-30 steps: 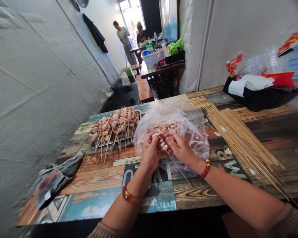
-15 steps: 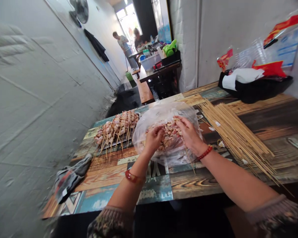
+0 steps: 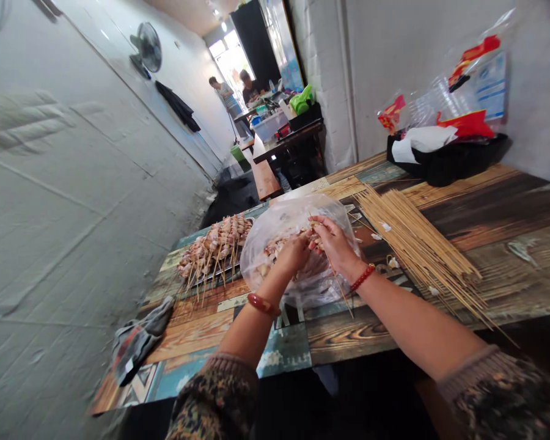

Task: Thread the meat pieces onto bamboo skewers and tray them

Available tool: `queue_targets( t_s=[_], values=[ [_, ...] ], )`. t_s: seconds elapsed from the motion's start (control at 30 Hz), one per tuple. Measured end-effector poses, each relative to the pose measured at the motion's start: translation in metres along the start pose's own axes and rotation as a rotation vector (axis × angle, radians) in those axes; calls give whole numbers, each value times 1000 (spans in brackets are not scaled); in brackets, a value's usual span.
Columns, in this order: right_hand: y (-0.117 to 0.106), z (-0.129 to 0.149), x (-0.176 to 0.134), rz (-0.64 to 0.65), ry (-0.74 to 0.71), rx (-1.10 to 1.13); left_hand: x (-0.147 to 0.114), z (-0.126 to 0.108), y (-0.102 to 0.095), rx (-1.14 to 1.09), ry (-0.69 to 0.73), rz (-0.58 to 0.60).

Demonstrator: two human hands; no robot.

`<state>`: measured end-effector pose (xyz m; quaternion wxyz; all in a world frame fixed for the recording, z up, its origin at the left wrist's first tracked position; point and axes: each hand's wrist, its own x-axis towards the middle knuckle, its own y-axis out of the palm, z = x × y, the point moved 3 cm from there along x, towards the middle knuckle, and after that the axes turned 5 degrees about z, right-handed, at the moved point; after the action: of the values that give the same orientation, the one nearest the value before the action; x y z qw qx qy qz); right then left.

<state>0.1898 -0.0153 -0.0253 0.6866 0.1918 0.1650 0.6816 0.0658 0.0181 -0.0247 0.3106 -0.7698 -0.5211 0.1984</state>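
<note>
My right hand (image 3: 335,243) is closed on a thin bamboo skewer (image 3: 340,286), whose long end slants down toward me. Its tip sticks up past my fingers. Beside it, my left hand (image 3: 294,253) pinches a small piece of raw meat against the skewer, mostly hidden by the fingers. Both hands are above a clear plastic bag (image 3: 261,229) spread open on the table, with pale pink raw meat pieces (image 3: 275,245) inside. Left of the bag, a metal tray (image 3: 227,267) carries a pile of loaded meat skewers (image 3: 215,241), their sticks pointing toward me.
Bare bamboo skewers (image 3: 417,238) lie in a heap on the wood-patterned table (image 3: 366,339), at right. A black container (image 3: 449,162) with plastic packaging stands behind them. A grey cloth (image 3: 142,336) lies at the left edge. Two people are in the far background beyond another table.
My left hand has moved right, from over the meat to my right hand's fingertips, so the two hands now meet at the skewer. The camera view has shifted slightly.
</note>
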Motion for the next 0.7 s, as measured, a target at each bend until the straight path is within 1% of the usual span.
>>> queue_targets(
  t_s=[0.07, 0.13, 0.17, 0.2, 0.3, 0.33, 0.37, 0.43, 0.53, 0.6, 0.7],
  values=[
    [0, 2, -1, 3, 2, 4, -1, 5, -4, -130, -60, -32],
    [1, 3, -2, 14, -2, -2, -8, 7, -10, -184, -91, -54],
    [2, 3, -2, 23, -6, -9, -13, 8, -13, -263, -105, -63],
    [3, 2, -3, 35, -7, -18, -18, 8, -16, -396, -121, -65],
    [6, -3, -6, 84, 15, -29, -35, 8, -22, -940, -174, -54],
    [8, -6, -7, 114, 38, -31, -40, 7, -23, -1078, -193, -58],
    [9, -8, -9, 145, 64, -35, -44, 7, -24, -1160, -210, -70],
    [13, -12, -13, 206, 100, -49, -52, 7, -25, -1256, -218, -108],
    [17, -14, -19, 252, 117, -72, -62, 8, -26, -1336, -159, -138],
    [21, -14, -24, 274, 139, -78, -68, 9, -27, -1341, -124, -146],
    [26, -15, -30, 312, 204, -82, -74, 12, -27, -1325, -129, -163]
  ],
)
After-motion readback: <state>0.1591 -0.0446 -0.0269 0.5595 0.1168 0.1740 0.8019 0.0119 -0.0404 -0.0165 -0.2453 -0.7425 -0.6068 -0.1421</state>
